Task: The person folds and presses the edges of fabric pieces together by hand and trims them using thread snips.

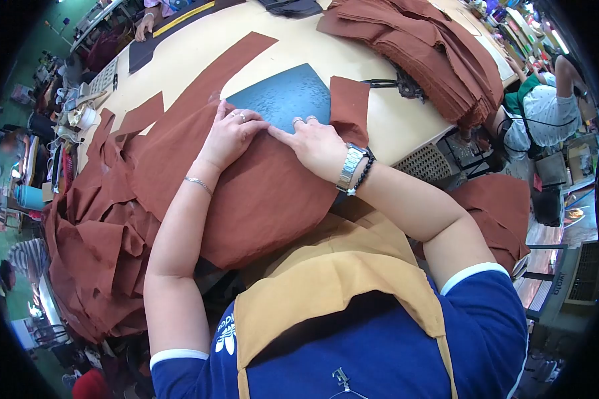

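A large rust-brown fabric piece [266, 199] lies across the table edge in front of me and partly covers a blue-green sheet [286, 96]. My left hand [234, 135] pinches the fabric's upper edge, where it meets the sheet. Just right of it, my right hand [313, 145] rests on the same edge, its index fingertip close to my left hand and its other fingers bent over the sheet. A smaller brown piece [349, 106] sits right of the sheet. A long brown strip [229, 63] runs behind.
A thick stack of brown fabric [426, 50] lies at the back right, beside black scissors [406, 83]. Crumpled brown fabric [100, 246] hangs at the left. Another person's hand [144, 26] rests near dark fabric at the back left. Someone sits at the right [549, 110].
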A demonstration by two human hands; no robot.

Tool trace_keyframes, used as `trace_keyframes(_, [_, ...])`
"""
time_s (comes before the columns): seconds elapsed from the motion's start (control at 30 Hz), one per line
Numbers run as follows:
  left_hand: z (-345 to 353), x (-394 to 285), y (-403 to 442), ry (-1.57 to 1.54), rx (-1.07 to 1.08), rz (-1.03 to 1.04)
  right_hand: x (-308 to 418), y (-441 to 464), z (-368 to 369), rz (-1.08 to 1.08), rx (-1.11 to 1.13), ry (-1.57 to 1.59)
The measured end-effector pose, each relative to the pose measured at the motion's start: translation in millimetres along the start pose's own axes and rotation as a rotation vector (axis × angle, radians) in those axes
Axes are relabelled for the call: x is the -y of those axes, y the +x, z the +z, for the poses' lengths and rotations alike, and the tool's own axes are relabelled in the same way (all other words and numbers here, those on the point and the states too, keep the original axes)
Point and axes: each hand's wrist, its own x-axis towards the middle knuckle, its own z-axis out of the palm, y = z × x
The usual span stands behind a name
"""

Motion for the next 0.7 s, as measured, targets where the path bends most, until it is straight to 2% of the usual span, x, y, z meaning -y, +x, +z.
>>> trace_keyframes(0.1, [-1.4, 0.3, 0.1, 0.004, 0.007, -0.004, -7.1, -6.1, 4.1, -0.041, -0.121, 0.029])
trace_keyframes(0.23, [-8.6, -6.5, 1.4, -0.028, -0.031, -0.051, -20.6, -39.9, -14.7, -0.115, -0.119, 0.025])
trace_keyframes(0.37, [-31.0, 9.0, -7.7, -0.059, -0.100, -0.272, -30.5, -75.5, -10.0, 0.035, -0.289, 0.205])
trace_keyframes(0.47, [-56.7, 22.5, -38.1, -0.141, 0.094, -0.458, -38.9, -85.6, 4.5, 0.117, -0.252, 0.411])
trace_keyframes(0.53, [-44.6, 36.4, -72.9, 0.040, 0.184, -0.506, -42.2, -75.0, 1.9, 0.081, -0.213, 0.516])
trace_keyframes(0.6, [-56.1, 13.3, -82.0, 0.092, 0.245, -0.612, -53.6, -53.6, -7.4, 0.033, -0.097, 0.531])
trace_keyframes(0.67, [-60.2, -14.9, -90.9, 0.150, 0.275, -0.761, -71.6, -20.7, -21.9, 0.001, 0.015, 0.324])
trace_keyframes(0.7, [-68.7, -35.4, -88.7, 0.234, 0.362, -0.806, -80.0, -2.8, -38.0, 0.015, 0.026, 0.307])
